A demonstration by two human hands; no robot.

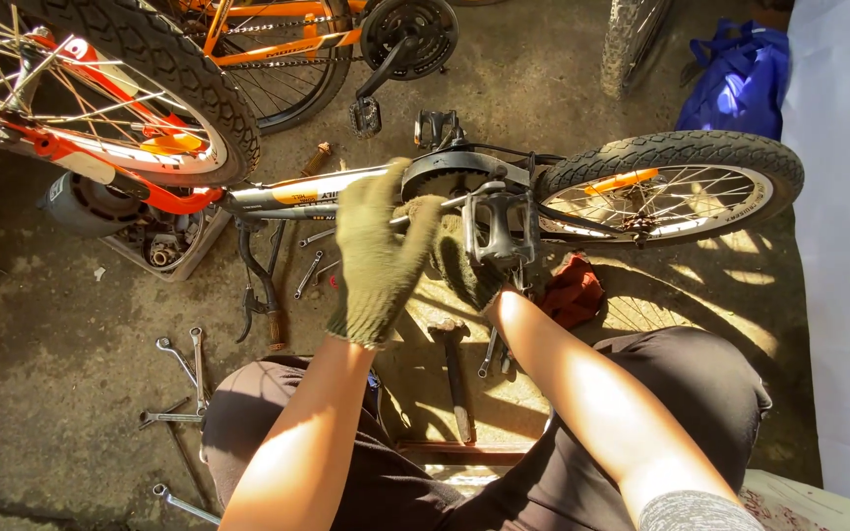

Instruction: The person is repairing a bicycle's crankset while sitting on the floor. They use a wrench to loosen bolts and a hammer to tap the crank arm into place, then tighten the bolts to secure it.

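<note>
**Gloved hands at a bicycle crank**

A shallow tray (185, 258) on the concrete floor holds small metal parts. The left hand (378, 258), gloved, fingers loosely spread, rests against the frame tube (299, 194). The right hand (464, 264) reaches under the pedal (497, 224); its grip cannot be told.

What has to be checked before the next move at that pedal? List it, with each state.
1. Gloves on: ok. The left hand and the right hand are both gloved.
2. Right grip: cannot tell. The pedal hides the fingers.
3. Left hand free: ok. It is open over the frame tube and holds nothing.
4. Hammer within reach: ok. It lies on the ground between the knees.
5. Wrenches within reach: ok. They lie beside the left knee.
6. Bike steady: cannot tell. It lies on its side, and the rear wheel is free of both hands.
</note>
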